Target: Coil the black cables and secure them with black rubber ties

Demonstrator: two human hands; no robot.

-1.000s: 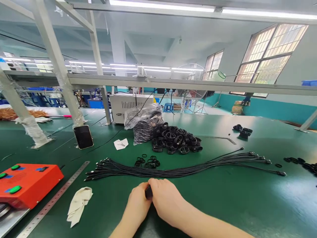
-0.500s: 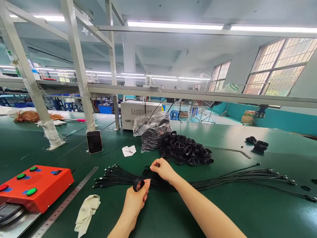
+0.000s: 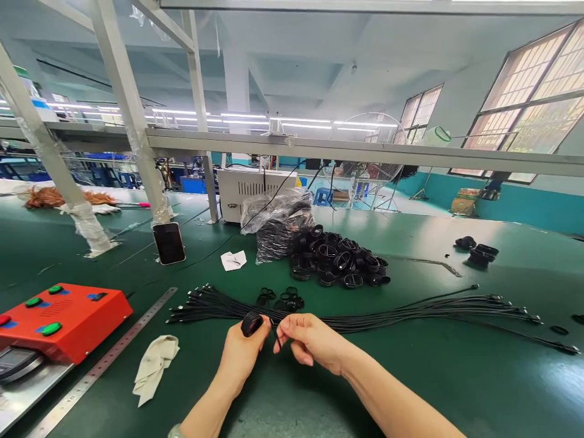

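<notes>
My left hand (image 3: 241,354) is shut on a round black ring (image 3: 252,324), which it holds up between thumb and fingers. Next to it, my right hand (image 3: 311,340) pinches a thin black cable (image 3: 277,336) close to the ring. Just beyond both hands lies a long bundle of black cables (image 3: 365,319) on the green mat (image 3: 410,377). The cable's far end and the ring's lower side are hidden by my fingers.
Small black rings (image 3: 280,298) lie behind the bundle, beside a heap of larger black rings (image 3: 335,258) and a plastic bag (image 3: 276,225). A red box (image 3: 59,322), steel ruler (image 3: 104,359), and cloth (image 3: 155,368) lie left.
My right hand has come back from the cable bundle to beside the ring, now pinching a thin cable. The small rings behind the bundle are back in view, and the view has shifted slightly.
</notes>
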